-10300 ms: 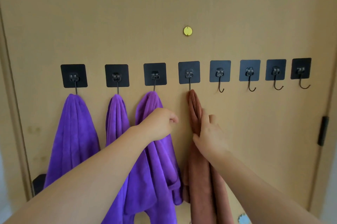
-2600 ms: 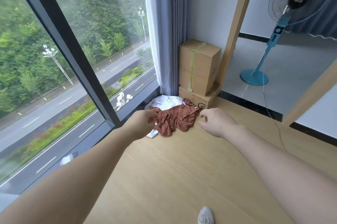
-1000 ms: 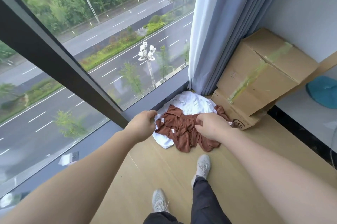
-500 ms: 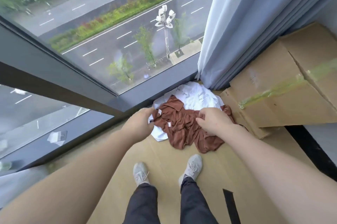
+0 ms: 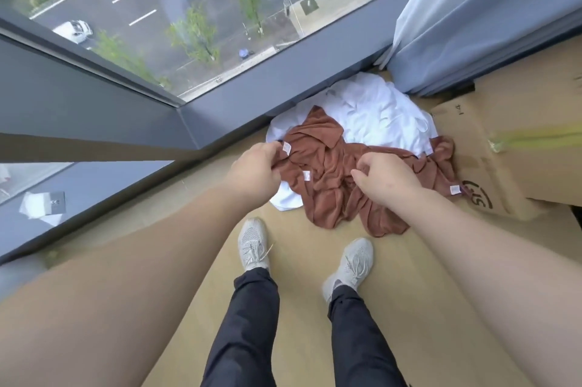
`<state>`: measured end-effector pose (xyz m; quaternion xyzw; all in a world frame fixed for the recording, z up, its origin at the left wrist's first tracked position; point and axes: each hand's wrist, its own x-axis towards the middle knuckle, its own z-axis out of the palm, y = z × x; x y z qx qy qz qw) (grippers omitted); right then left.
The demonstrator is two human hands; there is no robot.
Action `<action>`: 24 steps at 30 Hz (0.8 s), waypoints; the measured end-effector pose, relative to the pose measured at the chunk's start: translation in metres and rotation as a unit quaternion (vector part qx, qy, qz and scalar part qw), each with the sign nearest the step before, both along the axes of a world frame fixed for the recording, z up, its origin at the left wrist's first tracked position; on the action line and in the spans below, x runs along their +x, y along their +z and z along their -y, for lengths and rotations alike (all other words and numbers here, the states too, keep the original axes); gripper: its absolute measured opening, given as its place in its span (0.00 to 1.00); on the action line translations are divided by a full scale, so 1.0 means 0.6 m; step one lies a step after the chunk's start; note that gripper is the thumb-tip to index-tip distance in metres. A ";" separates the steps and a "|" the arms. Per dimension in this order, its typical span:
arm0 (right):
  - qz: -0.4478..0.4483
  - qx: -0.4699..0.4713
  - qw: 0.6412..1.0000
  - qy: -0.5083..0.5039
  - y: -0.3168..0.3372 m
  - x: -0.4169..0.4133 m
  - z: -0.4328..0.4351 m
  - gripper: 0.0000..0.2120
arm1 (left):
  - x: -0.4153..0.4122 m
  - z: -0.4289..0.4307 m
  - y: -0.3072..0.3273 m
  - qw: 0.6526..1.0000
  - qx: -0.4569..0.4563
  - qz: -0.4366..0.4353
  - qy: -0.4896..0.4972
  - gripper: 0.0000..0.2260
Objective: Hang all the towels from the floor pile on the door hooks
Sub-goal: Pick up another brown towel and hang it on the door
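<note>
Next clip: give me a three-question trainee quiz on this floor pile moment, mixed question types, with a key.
1. True or false: the left hand grips an edge of the rust-brown terry towels.
2. What lies beneath them? A) crumpled white cloth B) purple towel C) bare floor only
3. Fill in: the brown cardboard box sits on the pile's ____ side, seen from the person.

Key: 1 true; 2 A; 3 right.

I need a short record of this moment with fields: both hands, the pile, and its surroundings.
left hand: gripping an edge of the brown towels
right hand: fingers closed on brown towels
white towels: under and behind the brown ones
pile location: floor corner, between window frame, curtain and cardboard box
</note>
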<state>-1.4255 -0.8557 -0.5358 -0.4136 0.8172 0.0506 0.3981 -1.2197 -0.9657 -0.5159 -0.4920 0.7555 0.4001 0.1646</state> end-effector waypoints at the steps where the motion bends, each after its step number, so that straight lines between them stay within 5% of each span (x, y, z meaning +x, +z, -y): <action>1: 0.000 0.003 1.000 0.000 -0.026 0.001 0.009 0.09 | 0.002 0.006 -0.026 1.000 0.004 0.000 0.000 0.20; 14: -0.029 0.032 0.999 0.023 -0.403 -0.007 0.107 0.15 | 0.023 0.050 -0.360 1.000 0.005 0.004 0.001 0.17; 24: -0.047 -0.021 0.998 0.045 -0.577 0.012 0.147 0.28 | 0.054 0.052 -0.505 1.000 0.003 -0.003 -0.001 0.21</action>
